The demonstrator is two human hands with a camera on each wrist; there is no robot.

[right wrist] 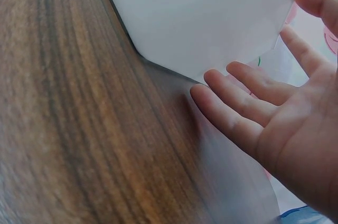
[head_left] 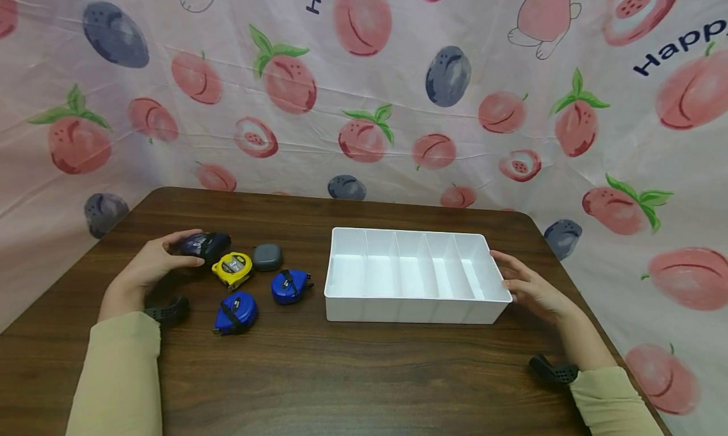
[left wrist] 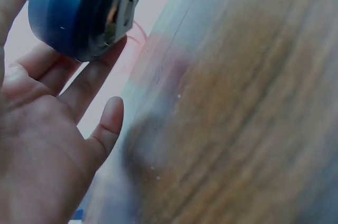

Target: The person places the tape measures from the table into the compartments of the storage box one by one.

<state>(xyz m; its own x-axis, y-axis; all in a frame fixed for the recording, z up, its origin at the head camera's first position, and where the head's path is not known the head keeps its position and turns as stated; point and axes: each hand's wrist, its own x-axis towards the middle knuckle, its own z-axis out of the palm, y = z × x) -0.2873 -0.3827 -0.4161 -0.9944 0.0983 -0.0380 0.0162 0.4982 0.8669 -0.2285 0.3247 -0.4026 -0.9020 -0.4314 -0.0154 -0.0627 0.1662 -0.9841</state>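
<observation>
Tabletop (head_left: 364, 379): three tape measures (head_left: 232, 268), one block (head_left: 267, 257); left fingers (left wrist: 96, 80) apparently grip one dark gadget (head_left: 210, 245), loose right fingers (right wrist: 240, 100) touch one box (head_left: 418, 310).

**Fruit-print cloth (head_left: 313, 161), brown table (head_left: 352, 379)**

The pale cloth bears red-pink fruits with green leaves, slate-blue berries and dark lettering. Darker grain streaks the table. The box (head_left: 409, 309) is white. The yellow tape measure (head_left: 234, 268) has a grey label; two blue tape measures (head_left: 237, 313) (head_left: 289, 289) wear black straps; the dark tape measure (head_left: 209, 246) is navy and black. The small case (head_left: 267, 257) is grey, the sleeves (head_left: 119, 373) pale yellow-green, the wristbands (head_left: 169, 311) black.
</observation>
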